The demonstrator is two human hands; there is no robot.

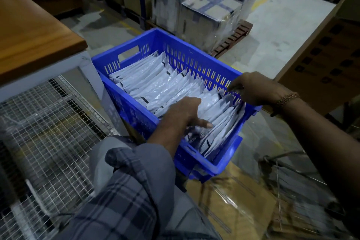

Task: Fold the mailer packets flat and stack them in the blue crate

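Plaid fabric of the rolled-up left sleeve [124, 191] fills the near foreground, and from it the left hand [183, 115] reaches into the blue crate [134, 117], palm down on the upright mailer packets [167, 87] at the crate's near end; its thumb points out across them, while the fingers are tucked among the packets, so I cannot tell whether they grip one. At the crate's right rim the right hand [255, 88], with a beaded bracelet [287, 98] on its wrist, lies with fingers stretched out, the tips touching the tops of the packets just inside that wall. These packets are pale grey, glossy plastic with small black marks along their upper edges, folded flat and standing on edge in a tight, slightly leaning row that fills the crate from its near end to its far end. Left of the crate stands a wooden-topped table [33, 31]; beyond the crate's far end sit shrink-wrapped cartons [202, 8] on a pallet.
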